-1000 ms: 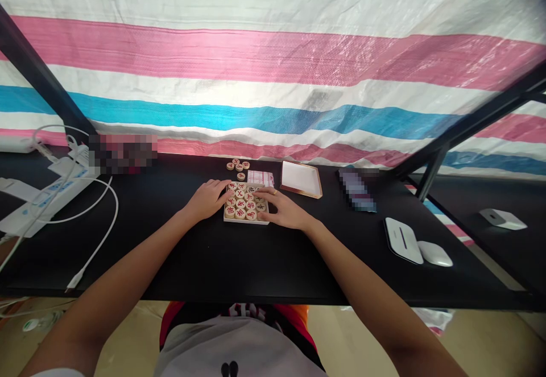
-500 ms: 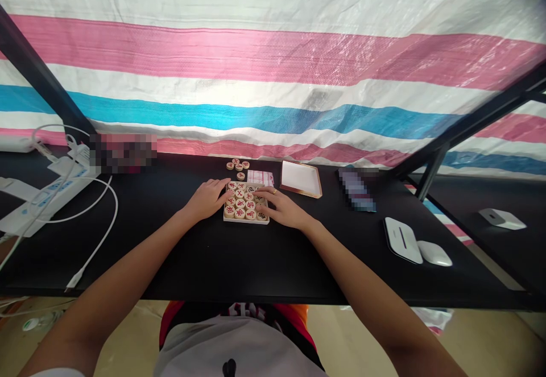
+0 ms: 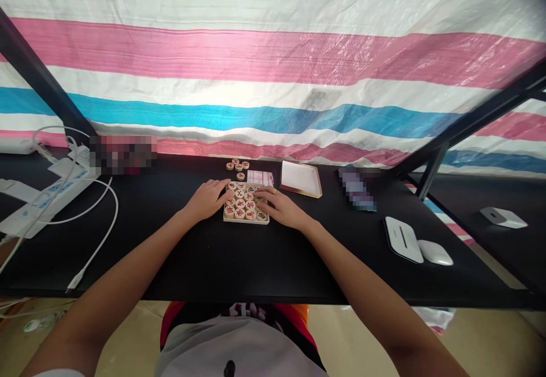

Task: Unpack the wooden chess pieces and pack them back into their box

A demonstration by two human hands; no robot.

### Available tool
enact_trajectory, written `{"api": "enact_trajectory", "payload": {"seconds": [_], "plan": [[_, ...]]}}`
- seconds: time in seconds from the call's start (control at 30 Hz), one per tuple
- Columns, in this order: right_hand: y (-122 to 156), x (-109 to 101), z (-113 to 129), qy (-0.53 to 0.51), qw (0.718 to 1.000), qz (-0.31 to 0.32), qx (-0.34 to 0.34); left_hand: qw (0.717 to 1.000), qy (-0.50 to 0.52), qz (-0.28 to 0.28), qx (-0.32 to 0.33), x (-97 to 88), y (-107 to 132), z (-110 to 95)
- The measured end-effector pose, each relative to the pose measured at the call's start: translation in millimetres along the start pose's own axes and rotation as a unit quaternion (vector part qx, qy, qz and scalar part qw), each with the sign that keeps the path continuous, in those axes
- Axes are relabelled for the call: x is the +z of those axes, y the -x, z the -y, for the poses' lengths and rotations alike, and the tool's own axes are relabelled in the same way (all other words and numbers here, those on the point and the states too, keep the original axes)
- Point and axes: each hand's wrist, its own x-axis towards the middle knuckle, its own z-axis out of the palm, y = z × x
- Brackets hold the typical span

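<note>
A shallow white box full of round Chinese chess pieces lies on the black desk in front of me. The pieces sit in rows, marked with red or dark characters. My left hand rests at the box's left side, fingers stretched along its upper left corner and thumb over the left pieces. Across the right side reaches my right hand, wearing a ring, its fingers apart and touching the pieces there. Those fingers hide part of the right column. Several loose chess pieces lie behind the box.
A folded red-and-white checked sheet and an upturned box lid lie behind the box. To the right are a phone-like item, a white flat device and a white mouse. A power strip with cables occupies the left.
My right thumb has shifted slightly up and away from the box's front right corner, so the piece there shows more fully. My left hand stays in place.
</note>
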Motion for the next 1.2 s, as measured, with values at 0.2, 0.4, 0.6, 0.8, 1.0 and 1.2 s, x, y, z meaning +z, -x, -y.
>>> {"api": "enact_trajectory", "payload": {"seconds": [0.2, 0.4, 0.6, 0.8, 1.0, 1.2], "plan": [[0.3, 0.1, -0.1, 0.004, 1.000, -0.001, 0.002, 1.000, 0.002, -0.003, 0.004, 0.1, -0.3, 0.3], [-0.2, 0.1, 0.1, 0.002, 1.000, -0.003, -0.010, 1.000, 0.001, 0.003, -0.004, -1.0, -0.1, -0.2], [-0.6, 1.4, -2.2, -0.004, 1.000, -0.016, -0.018, 1.000, 0.001, 0.005, -0.002, -1.4, -1.0, -0.1], [0.0, 1.4, -2.6, 0.003, 1.000, -0.022, -0.012, 1.000, 0.027, 0.004, -0.007, -0.1, -0.5, 0.7], [-0.8, 2.4, -2.5, 0.006, 1.000, -0.024, -0.007, 0.990, 0.128, -0.030, -0.059, -12.1, -20.4, 4.9], [-0.9, 1.7, -2.4, 0.004, 1.000, -0.027, -0.012, 0.995, 0.074, 0.045, 0.041, -16.7, -59.2, -2.9]]}}
